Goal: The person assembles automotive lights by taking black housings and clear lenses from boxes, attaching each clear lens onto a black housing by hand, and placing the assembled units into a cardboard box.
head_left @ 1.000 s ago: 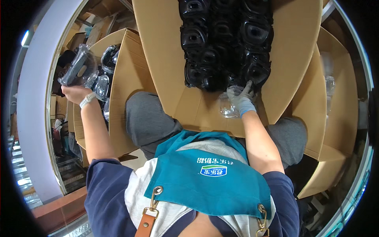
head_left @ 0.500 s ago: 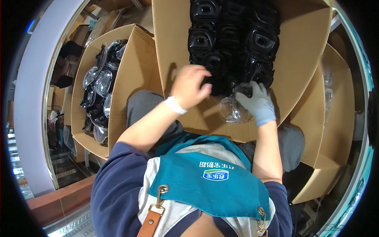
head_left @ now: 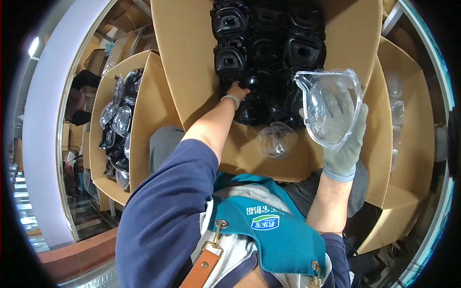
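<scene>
My right hand (head_left: 342, 139), in a grey glove, is closed around a clear plastic lens cover (head_left: 314, 108) shaped like a lamp lens, raised above the right side of the big cardboard box (head_left: 192, 72). Its thumb and fingers show through the clear plastic. My bare left hand (head_left: 235, 91) reaches down into the box, fingers curled at the edge of a black plastic housing (head_left: 252, 86); its fingertips are partly hidden. Rows of glossy black housings (head_left: 230, 60) fill the box. Another clear rounded cover (head_left: 277, 140) lies at the box's near end.
At the left stands a cardboard box (head_left: 144, 103) filled with clear and black lamp parts (head_left: 122, 120). A further box (head_left: 408, 115) on the right holds clear parts (head_left: 396, 113) along its side. My knees flank the big box's near end.
My right hand has lifted a clear lens cover out of the box, up and to the right. My left hand has moved further into the box among the housings. The view has shifted.
</scene>
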`<state>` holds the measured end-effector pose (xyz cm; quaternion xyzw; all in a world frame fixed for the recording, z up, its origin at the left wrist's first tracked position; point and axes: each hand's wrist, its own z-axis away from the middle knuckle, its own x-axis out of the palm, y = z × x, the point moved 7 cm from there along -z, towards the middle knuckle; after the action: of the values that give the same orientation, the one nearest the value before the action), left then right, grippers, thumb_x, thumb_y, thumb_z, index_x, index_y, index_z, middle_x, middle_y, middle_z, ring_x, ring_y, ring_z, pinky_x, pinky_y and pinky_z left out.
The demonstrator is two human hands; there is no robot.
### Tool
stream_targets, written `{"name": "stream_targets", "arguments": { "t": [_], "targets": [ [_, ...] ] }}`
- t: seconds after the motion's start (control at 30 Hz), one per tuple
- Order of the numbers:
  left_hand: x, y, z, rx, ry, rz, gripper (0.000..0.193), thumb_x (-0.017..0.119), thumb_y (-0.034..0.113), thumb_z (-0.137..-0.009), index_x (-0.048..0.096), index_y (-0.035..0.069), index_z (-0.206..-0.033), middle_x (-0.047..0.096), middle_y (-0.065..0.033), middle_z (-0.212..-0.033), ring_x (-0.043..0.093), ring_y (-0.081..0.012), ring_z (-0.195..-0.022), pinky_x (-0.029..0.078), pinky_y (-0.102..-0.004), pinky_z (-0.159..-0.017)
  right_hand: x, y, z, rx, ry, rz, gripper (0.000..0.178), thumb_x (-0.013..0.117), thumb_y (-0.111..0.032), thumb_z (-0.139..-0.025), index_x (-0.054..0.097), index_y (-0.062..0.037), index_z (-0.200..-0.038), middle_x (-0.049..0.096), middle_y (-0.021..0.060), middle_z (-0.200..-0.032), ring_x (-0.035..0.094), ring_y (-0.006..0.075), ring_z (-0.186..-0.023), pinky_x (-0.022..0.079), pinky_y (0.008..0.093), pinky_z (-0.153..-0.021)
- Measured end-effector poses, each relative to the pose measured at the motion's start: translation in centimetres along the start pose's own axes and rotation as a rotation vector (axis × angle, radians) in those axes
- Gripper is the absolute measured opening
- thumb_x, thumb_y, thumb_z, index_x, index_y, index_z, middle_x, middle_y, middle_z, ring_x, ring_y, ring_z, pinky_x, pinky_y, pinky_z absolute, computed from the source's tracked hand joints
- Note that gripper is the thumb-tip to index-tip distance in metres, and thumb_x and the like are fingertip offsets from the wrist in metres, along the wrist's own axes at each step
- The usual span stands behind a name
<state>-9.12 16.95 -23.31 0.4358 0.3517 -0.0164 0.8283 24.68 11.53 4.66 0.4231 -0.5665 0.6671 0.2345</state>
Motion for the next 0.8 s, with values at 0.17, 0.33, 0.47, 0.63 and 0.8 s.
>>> {"name": "stream_targets", "arguments": {
  "t": [0.17,0.33,0.47,0.63,0.8],
  "targets": [
    [-2.4,10.7,10.9,0.794,0.237,-0.425,0.026,0.064,0.008,-0.072,0.066,0.008,-0.098,0.065,-0.0123,-0.096,0.058,-0.0336,-0.096,0.045,-0.0427,-0.087,-0.9,0.4,-1.5,-0.087,0.047,0.522,0.051,0.054,-0.036,-0.095,0.047,-0.0045,-0.135,0.055,0.0078,-0.123,0.052,0.0133,-0.107,0.047,0.0296,-0.08],
    [-10.8,17.6,21.8,1.131,0.432,-0.425,0.027,0.065,0.0,-0.06,0.071,0.019,-0.078,0.058,0.0015,-0.109,0.045,-0.0291,-0.109,0.032,-0.0449,-0.096,-2.2,6.9,-2.6,0.1,0.059,0.35,0.05,0.053,-0.039,-0.096,0.045,-0.009,-0.135,0.055,0.0031,-0.116,0.057,0.013,-0.099,0.046,0.0248,-0.087],
    [-10.8,21.1,26.1,1.265,0.184,-0.448,0.037,0.068,0.003,-0.064,0.07,0.019,-0.097,0.057,-0.0034,-0.114,0.045,-0.0313,-0.112,0.038,-0.0419,-0.096,-0.8,14.5,0.7,0.564,0.029,-0.184,0.057,0.052,-0.046,-0.093,0.04,-0.0139,-0.138,0.05,0.0055,-0.127,0.051,0.0201,-0.114,0.042,0.0335,-0.097],
    [-10.8,18.7,25.7,0.989,0.141,-0.195,0.068,0.073,0.02,-0.072,0.045,0.012,-0.133,0.041,-0.0168,-0.136,0.035,-0.0382,-0.127,0.029,-0.0471,-0.107,0.3,16.0,2.1,0.685,0.05,-0.325,0.061,0.038,-0.061,-0.091,0.039,-0.0242,-0.14,0.044,0.0086,-0.139,0.046,0.0265,-0.125,0.042,0.0474,-0.101],
    [-7.0,14.3,23.9,0.557,-0.38,0.801,0.081,0.065,0.038,-0.085,0.023,0.008,-0.148,0.016,-0.0221,-0.152,0.017,-0.0339,-0.142,0.015,-0.0424,-0.115,0.2,11.9,0.9,0.199,-0.02,0.031,0.061,0.04,-0.052,-0.097,0.033,-0.0145,-0.144,0.048,0.0067,-0.135,0.049,0.0218,-0.12,0.044,0.0358,-0.1]
  ]
}}
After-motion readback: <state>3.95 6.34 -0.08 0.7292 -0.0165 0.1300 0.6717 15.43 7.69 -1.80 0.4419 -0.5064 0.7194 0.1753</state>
